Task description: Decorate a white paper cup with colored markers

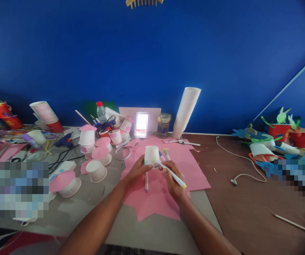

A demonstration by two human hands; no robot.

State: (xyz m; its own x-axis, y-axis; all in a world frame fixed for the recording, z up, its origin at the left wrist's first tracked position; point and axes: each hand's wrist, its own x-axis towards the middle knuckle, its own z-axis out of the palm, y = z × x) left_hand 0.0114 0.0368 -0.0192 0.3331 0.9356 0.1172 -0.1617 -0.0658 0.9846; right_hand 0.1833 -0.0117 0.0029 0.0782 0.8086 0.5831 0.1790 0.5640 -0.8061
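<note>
In the middle of the head view, my left hand (139, 170) is closed around the side of a white paper cup (151, 153), held upside down over pink paper (157, 203). Small coloured drawings mark the cup's wall. My right hand (174, 179) pinches a white marker (175, 175) with a yellow end, its tip at the cup's lower wall. Another marker (146, 182) lies below the cup, near my left fingers. Behind my right hand rest a green-ended marker (166, 154) and a blue-ended one (161, 154).
Left of the paper stand white cups (96, 170) and cups with pink paper tops (65, 182), near a glue gun (64, 140). A tall leaning stack of cups (186, 111) and a glass jar (164, 124) stand behind. A white cable (244, 156) crosses the brown table at right.
</note>
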